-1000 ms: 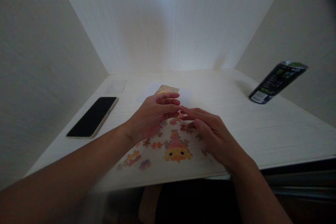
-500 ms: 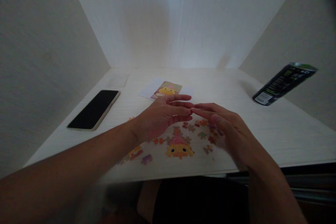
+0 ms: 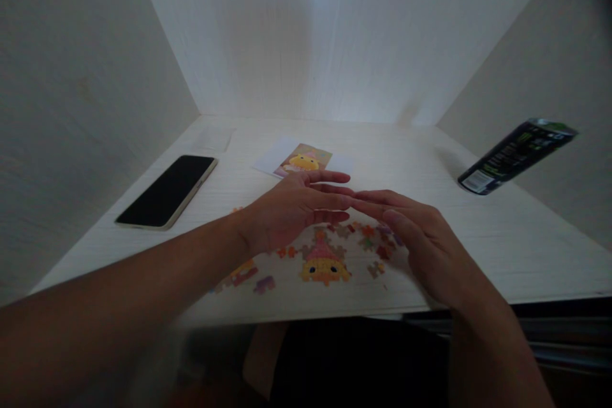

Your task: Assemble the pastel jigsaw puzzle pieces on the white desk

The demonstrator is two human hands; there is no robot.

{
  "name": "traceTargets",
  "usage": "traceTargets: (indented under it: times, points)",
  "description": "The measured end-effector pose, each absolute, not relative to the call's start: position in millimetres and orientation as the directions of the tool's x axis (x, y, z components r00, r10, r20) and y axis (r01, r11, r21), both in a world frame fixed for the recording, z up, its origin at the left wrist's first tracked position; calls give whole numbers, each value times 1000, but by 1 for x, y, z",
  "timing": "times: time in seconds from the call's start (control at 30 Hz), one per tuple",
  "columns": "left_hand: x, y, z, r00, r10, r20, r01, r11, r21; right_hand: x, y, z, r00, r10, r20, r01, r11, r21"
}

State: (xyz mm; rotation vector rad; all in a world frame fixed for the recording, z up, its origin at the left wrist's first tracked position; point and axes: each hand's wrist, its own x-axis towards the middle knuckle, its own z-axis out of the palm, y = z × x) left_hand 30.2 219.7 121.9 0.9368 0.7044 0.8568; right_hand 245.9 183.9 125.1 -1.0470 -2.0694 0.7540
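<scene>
My left hand point(image 3: 306, 204) hovers above the table with its fingers stretched out and apart, holding nothing. Its fingertips meet those of my right hand point(image 3: 411, 226), whose fingers are also extended and carry nothing I can see. Beneath them lies a partly joined jigsaw puzzle point(image 3: 326, 264), showing a yellow face with dark eyes and a pink hat. Loose jigsaw pieces point(image 3: 368, 242) in red, orange, green and brown are scattered to its right, partly under my right hand. More pieces point(image 3: 264, 284) lie to the left, some hidden by my left forearm.
A picture card point(image 3: 306, 158) with the yellow figure rests on white paper behind my hands. To the left lies a black-screened phone point(image 3: 167, 191); a dark drink can point(image 3: 516, 156) stands at the right. Walls enclose the white table point(image 3: 478, 248) at the back and sides.
My hands keep nearly the same pose, fingertips together. The view has shifted slightly, so the phone and the puzzle appear a little further left and higher.
</scene>
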Motion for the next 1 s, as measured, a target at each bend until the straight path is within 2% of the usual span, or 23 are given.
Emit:
traceTargets:
  times: [0.23,0.63,1.0]
  points:
    - [31,220,123,521,851,-70,-381,305,873,243,183,124,-393,839,376,402,524,-751]
    - [31,221,124,499,864,-69,-406,304,862,236,183,119,-349,825,444,326,551,-768]
    - [32,220,124,495,867,-58,-417,295,860,236,182,120,-324,846,423,325,520,-790]
